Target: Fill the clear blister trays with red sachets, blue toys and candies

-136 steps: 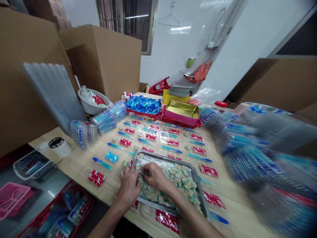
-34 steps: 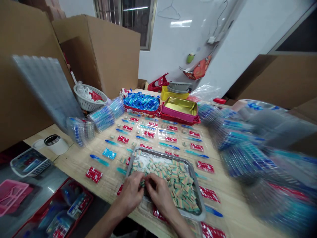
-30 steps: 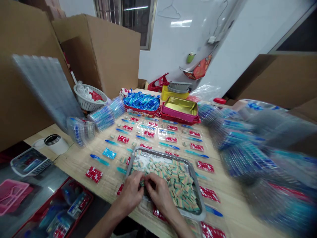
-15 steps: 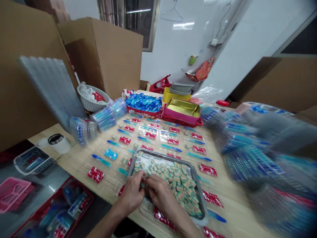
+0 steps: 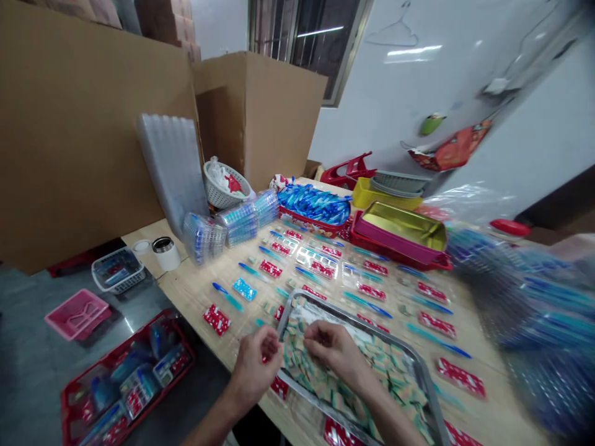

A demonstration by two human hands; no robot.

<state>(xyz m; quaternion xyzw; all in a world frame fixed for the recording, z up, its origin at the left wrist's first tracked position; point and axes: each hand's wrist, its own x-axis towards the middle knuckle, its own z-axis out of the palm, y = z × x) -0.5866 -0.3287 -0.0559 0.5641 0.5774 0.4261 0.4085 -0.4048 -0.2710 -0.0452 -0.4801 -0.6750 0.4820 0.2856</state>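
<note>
A metal tray [image 5: 320, 404] holds many small green-and-tan eraser-like pieces [image 5: 304, 368] with white powder at its far side. My right hand [image 5: 332, 347] hovers over the tray, thumb and fingertips pinched together; what lies between them is too small to make out. Beside the tray's left edge, my left hand [image 5: 261, 356] is curled with the fingers closed toward the thumb, its contents hidden. Around the tray lie clear plastic blister packs [image 5: 320, 255] with blue pens [image 5: 227, 296] and red patterned pieces [image 5: 216, 319]. One patterned piece is light blue [image 5: 244, 289].
A red tub of blue pens [image 5: 316, 204] and a pink-and-gold tin [image 5: 404, 232] stand at the back. Stacked clear packs [image 5: 548, 297] line the right side, blurred. A white cup [image 5: 166, 255] is near the left edge. A red crate [image 5: 127, 378] sits below.
The view has swung left, so the table appears further right. My hands, close together over the tray before, are now apart, the left one at the tray's left edge.
</note>
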